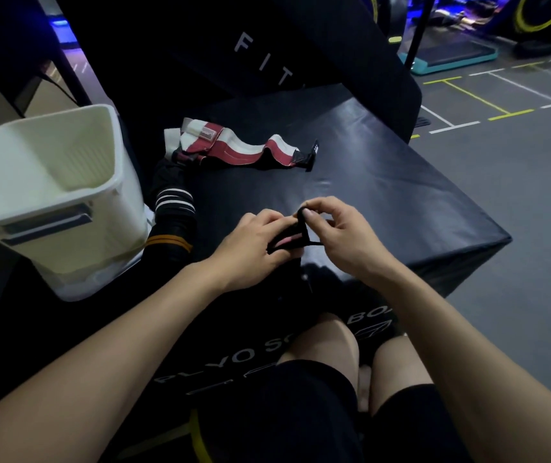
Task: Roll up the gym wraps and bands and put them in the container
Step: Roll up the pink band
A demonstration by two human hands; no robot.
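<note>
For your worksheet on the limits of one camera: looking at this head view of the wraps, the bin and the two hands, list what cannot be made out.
- Inside of the white container: its near wall hides the bottom.
- Black band, pinched by the left hand and right hand: fingers and the dark box top hide its length.
- Black striped wraps: their count blurs together in the dark.
- Red and white wrap: label too small to read.

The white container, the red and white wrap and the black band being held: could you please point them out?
white container [66, 182], head view, front wall.
red and white wrap [234, 152], head view, its middle.
black band [302, 225], head view, upright stretch between the hands.
</note>
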